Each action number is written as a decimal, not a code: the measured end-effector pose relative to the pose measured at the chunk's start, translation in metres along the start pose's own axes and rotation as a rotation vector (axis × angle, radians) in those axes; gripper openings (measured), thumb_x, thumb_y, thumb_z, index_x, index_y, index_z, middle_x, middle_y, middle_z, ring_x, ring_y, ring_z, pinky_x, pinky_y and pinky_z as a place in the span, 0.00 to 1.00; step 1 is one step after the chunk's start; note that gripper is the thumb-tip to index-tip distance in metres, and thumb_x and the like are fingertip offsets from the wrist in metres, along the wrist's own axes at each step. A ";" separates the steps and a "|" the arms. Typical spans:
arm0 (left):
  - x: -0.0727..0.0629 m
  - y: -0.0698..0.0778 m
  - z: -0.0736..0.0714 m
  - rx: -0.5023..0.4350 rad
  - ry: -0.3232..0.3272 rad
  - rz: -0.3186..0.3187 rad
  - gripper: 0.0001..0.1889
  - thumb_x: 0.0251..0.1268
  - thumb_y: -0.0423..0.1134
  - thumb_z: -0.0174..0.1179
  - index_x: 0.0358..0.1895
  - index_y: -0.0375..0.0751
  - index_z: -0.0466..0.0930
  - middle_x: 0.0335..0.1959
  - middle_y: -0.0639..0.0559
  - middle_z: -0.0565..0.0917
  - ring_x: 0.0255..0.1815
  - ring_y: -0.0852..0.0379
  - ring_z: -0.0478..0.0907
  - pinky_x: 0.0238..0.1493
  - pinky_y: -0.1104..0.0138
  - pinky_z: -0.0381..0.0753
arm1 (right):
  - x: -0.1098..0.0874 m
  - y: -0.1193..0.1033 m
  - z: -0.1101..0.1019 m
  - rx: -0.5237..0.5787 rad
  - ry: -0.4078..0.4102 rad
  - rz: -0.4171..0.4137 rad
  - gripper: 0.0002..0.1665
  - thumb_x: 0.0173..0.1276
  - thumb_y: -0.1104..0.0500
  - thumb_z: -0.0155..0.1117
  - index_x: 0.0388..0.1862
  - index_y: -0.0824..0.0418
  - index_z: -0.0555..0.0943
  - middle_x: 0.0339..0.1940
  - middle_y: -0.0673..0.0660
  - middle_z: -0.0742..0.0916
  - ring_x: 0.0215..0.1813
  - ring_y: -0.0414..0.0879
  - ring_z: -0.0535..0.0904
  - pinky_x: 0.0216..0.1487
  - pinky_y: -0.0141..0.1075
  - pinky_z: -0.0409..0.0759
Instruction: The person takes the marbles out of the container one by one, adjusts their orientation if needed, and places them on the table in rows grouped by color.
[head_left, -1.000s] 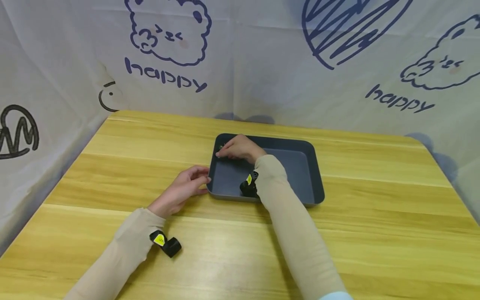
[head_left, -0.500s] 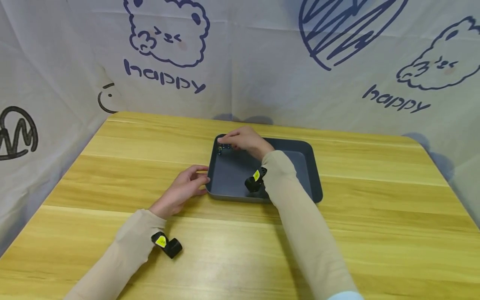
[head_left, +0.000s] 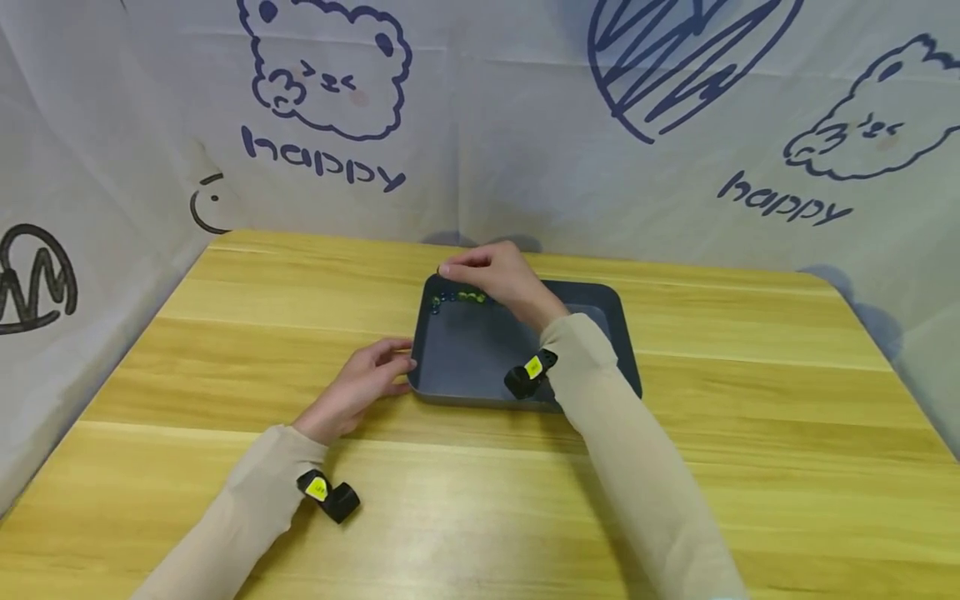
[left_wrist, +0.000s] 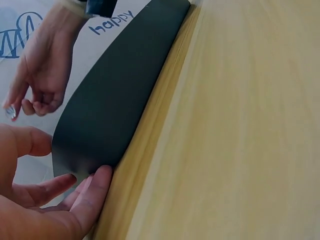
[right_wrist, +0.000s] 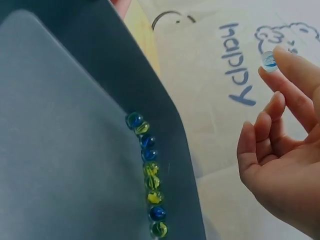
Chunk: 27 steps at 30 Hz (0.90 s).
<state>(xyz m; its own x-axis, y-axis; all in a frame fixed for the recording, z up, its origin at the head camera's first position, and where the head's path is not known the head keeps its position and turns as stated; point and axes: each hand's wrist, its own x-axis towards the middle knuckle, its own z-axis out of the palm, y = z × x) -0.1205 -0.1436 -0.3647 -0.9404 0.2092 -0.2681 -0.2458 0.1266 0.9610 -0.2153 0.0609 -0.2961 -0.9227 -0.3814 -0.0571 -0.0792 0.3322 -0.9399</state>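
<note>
A dark grey rectangular tray (head_left: 480,358) lies on the table. Along its back left inner edge runs a row of several blue and yellow-green glass marbles (right_wrist: 151,170); the head view shows a few of them at the corner. Between thumb and forefinger my right hand (head_left: 504,275) pinches one clear marble with a blue streak (right_wrist: 269,61), held up above the tray's back left rim. Its other fingers are curled in. With relaxed fingers my left hand (head_left: 360,383) touches the tray's left side from outside; the left wrist view has its fingertips (left_wrist: 102,177) against the outer wall.
Black wrist cameras with yellow labels (head_left: 318,489) are strapped over both beige sleeves. Behind the wooden table (head_left: 480,508) hangs a white cloth (head_left: 517,150) with drawn bears and the word "happy".
My right hand has risen from inside the tray's back left corner to above the rim, with a marble pinched in it. More of the marble row shows. My left hand stays at the tray's side.
</note>
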 end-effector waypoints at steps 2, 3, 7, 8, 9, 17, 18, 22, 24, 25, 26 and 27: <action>0.000 0.000 0.000 -0.011 -0.008 -0.007 0.25 0.73 0.31 0.46 0.69 0.23 0.59 0.63 0.29 0.67 0.60 0.42 0.70 0.56 0.61 0.80 | -0.005 -0.001 0.001 -0.017 -0.015 -0.020 0.17 0.67 0.53 0.67 0.50 0.62 0.85 0.48 0.55 0.84 0.52 0.53 0.76 0.58 0.51 0.76; 0.000 0.000 -0.001 -0.014 -0.010 -0.011 0.25 0.73 0.31 0.46 0.69 0.23 0.59 0.64 0.29 0.66 0.61 0.42 0.70 0.57 0.61 0.79 | -0.008 -0.002 0.001 -0.024 -0.024 -0.029 0.17 0.67 0.53 0.66 0.50 0.62 0.85 0.47 0.55 0.84 0.51 0.53 0.76 0.56 0.51 0.76; 0.000 0.000 -0.001 -0.008 -0.018 -0.019 0.25 0.74 0.32 0.46 0.69 0.22 0.59 0.67 0.29 0.64 0.63 0.40 0.69 0.58 0.61 0.79 | -0.015 -0.004 0.000 -0.056 -0.048 -0.058 0.17 0.70 0.54 0.63 0.52 0.62 0.83 0.47 0.54 0.83 0.47 0.52 0.75 0.48 0.46 0.78; 0.000 0.000 -0.001 -0.005 -0.019 -0.020 0.25 0.74 0.32 0.45 0.69 0.22 0.59 0.67 0.29 0.64 0.63 0.40 0.69 0.58 0.60 0.78 | -0.017 -0.004 0.000 -0.061 -0.052 -0.067 0.16 0.70 0.54 0.63 0.52 0.62 0.83 0.47 0.54 0.83 0.47 0.52 0.75 0.47 0.43 0.78; 0.001 -0.001 -0.001 -0.001 -0.020 -0.019 0.25 0.74 0.32 0.45 0.69 0.22 0.59 0.67 0.29 0.64 0.63 0.40 0.69 0.58 0.60 0.78 | -0.019 -0.005 0.000 -0.068 -0.054 -0.078 0.16 0.71 0.55 0.62 0.52 0.62 0.82 0.47 0.54 0.83 0.46 0.51 0.76 0.46 0.41 0.78; 0.001 -0.002 -0.001 0.003 -0.013 -0.036 0.25 0.74 0.33 0.45 0.69 0.23 0.59 0.67 0.30 0.65 0.63 0.40 0.69 0.57 0.61 0.79 | -0.032 -0.006 0.000 -0.081 -0.040 -0.190 0.13 0.72 0.61 0.60 0.50 0.67 0.82 0.40 0.57 0.82 0.39 0.50 0.74 0.38 0.35 0.75; 0.001 -0.002 -0.001 0.007 -0.010 -0.038 0.25 0.74 0.33 0.45 0.69 0.23 0.59 0.66 0.30 0.65 0.63 0.40 0.69 0.57 0.62 0.79 | -0.034 -0.006 0.000 -0.085 -0.037 -0.200 0.13 0.72 0.61 0.60 0.50 0.67 0.82 0.38 0.57 0.81 0.37 0.50 0.72 0.36 0.35 0.73; 0.000 -0.001 0.000 0.021 0.001 -0.040 0.25 0.73 0.34 0.46 0.68 0.23 0.60 0.66 0.30 0.65 0.61 0.41 0.71 0.55 0.63 0.80 | -0.043 -0.006 0.000 -0.090 -0.028 -0.199 0.12 0.72 0.61 0.60 0.50 0.66 0.81 0.36 0.57 0.78 0.35 0.50 0.69 0.33 0.35 0.68; 0.000 0.000 0.001 0.026 0.008 -0.043 0.25 0.73 0.34 0.46 0.68 0.23 0.61 0.66 0.30 0.66 0.61 0.41 0.71 0.54 0.63 0.81 | -0.047 -0.007 0.000 -0.091 -0.020 -0.190 0.12 0.72 0.61 0.60 0.50 0.65 0.81 0.36 0.57 0.78 0.36 0.50 0.69 0.34 0.35 0.69; 0.000 0.000 0.001 0.027 0.009 -0.044 0.25 0.73 0.34 0.47 0.68 0.22 0.61 0.66 0.30 0.66 0.61 0.41 0.71 0.54 0.63 0.81 | -0.049 -0.007 0.000 -0.091 -0.016 -0.192 0.12 0.72 0.61 0.60 0.49 0.65 0.81 0.36 0.57 0.78 0.36 0.50 0.69 0.34 0.35 0.69; -0.001 0.000 0.001 0.026 0.010 -0.045 0.25 0.73 0.34 0.47 0.68 0.22 0.61 0.66 0.30 0.66 0.61 0.41 0.71 0.54 0.63 0.81 | -0.052 -0.007 0.000 -0.093 -0.015 -0.193 0.12 0.72 0.61 0.59 0.50 0.65 0.81 0.37 0.57 0.78 0.37 0.50 0.70 0.35 0.35 0.70; -0.001 0.000 0.001 0.027 0.011 -0.046 0.25 0.73 0.34 0.47 0.68 0.22 0.61 0.66 0.30 0.66 0.61 0.41 0.71 0.54 0.63 0.81 | -0.054 -0.008 0.001 -0.097 -0.014 -0.195 0.12 0.72 0.61 0.59 0.50 0.65 0.81 0.38 0.56 0.79 0.38 0.50 0.70 0.36 0.36 0.71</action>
<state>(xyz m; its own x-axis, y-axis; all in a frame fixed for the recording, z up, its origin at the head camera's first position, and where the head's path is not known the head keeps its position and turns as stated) -0.1197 -0.1429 -0.3641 -0.9308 0.1915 -0.3114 -0.2831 0.1617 0.9454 -0.1645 0.0785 -0.2861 -0.8811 -0.4583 0.1170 -0.2921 0.3327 -0.8967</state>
